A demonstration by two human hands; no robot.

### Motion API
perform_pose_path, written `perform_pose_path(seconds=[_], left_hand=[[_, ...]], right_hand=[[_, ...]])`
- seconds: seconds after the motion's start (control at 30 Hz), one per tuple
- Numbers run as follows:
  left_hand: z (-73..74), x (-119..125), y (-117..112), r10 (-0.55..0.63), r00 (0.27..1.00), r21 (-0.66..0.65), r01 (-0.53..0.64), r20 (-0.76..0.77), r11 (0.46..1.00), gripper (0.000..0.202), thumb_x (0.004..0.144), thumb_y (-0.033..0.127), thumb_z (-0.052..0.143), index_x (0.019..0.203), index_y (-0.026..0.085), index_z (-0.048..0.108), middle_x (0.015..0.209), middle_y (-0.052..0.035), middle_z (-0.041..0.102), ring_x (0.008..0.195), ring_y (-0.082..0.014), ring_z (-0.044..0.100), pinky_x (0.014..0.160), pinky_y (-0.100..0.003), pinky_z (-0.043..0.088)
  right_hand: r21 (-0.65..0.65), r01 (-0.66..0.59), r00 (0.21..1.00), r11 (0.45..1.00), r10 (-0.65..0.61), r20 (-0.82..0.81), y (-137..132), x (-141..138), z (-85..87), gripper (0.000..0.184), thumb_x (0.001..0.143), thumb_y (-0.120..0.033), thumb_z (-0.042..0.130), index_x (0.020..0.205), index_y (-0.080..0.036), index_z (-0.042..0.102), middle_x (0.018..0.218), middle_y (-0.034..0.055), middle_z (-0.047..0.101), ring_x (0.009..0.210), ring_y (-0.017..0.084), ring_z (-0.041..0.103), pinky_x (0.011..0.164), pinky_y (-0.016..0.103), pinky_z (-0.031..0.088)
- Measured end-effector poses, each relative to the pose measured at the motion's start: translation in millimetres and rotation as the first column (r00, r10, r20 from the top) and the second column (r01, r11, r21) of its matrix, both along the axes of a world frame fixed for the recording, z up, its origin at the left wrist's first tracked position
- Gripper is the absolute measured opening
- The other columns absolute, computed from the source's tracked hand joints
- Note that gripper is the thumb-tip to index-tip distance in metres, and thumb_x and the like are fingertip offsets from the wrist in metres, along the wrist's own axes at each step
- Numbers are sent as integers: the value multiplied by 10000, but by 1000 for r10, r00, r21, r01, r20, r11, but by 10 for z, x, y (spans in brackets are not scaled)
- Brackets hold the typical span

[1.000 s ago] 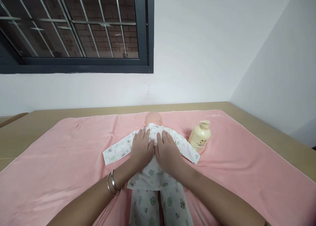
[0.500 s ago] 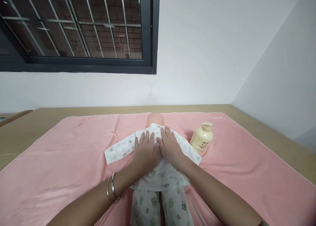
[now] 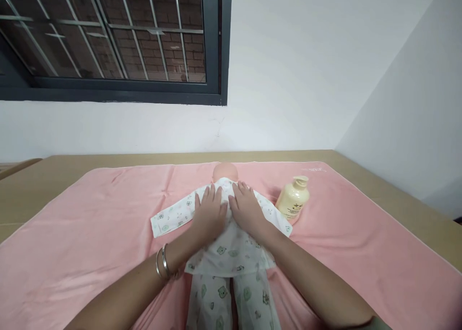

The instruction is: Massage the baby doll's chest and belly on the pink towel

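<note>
A baby doll [image 3: 225, 171] lies on a pink cloth, its bald head toward the wall. It wears a white long-sleeved top [image 3: 231, 250] and white trousers [image 3: 249, 296], both printed with small green figures. On the upper left part of the top rests my left hand [image 3: 210, 214], flat with fingers spread. My right hand [image 3: 247, 207] lies flat on the upper right part, its fingers stretched toward the doll's head. Neither hand grips anything. Beyond the doll's right-side sleeve stands a cream pump bottle [image 3: 293, 197] with dark print.
The pink cloth [image 3: 101, 234] covers most of a wooden table [image 3: 390, 190]. Behind it rises a white wall [image 3: 288, 80]. A dark-framed window [image 3: 212, 92] with metal bars is at the upper left. Two silver bangles circle my left wrist.
My hands have moved slightly apart at the thumbs while staying flat on the doll's top. The whole view has shifted a little.
</note>
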State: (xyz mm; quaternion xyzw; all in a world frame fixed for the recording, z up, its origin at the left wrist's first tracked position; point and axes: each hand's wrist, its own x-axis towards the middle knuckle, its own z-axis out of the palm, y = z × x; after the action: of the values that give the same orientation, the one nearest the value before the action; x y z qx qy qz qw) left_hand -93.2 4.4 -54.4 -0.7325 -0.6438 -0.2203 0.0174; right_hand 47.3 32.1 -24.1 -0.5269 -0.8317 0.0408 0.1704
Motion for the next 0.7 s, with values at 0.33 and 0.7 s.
perform_pose_path(seconds=[0.33, 0.7], left_hand=[[9, 99, -147, 22, 1000, 74, -22, -9, 997, 482, 943, 318, 352, 1387, 164, 455, 1500, -195, 396, 1415, -376, 311, 1084, -747, 59], [61, -143, 149, 107, 974, -107, -87, 198, 991, 467, 980, 357, 252, 1391, 223, 429, 1489, -161, 426, 1417, -307, 333, 1078, -754, 39]], right_hand=[[-56, 13, 1000, 998, -13, -4, 30, 92, 206, 458, 1005, -323, 278, 1335, -106, 511, 1424, 165, 495, 1326, 270, 440, 1063, 391, 351], [-37, -119, 986, 992, 123, 112, -411, 72, 368, 371, 968, -291, 358, 1205, -131, 595, 1217, 159, 631, 1183, 281, 551, 1005, 385, 392]])
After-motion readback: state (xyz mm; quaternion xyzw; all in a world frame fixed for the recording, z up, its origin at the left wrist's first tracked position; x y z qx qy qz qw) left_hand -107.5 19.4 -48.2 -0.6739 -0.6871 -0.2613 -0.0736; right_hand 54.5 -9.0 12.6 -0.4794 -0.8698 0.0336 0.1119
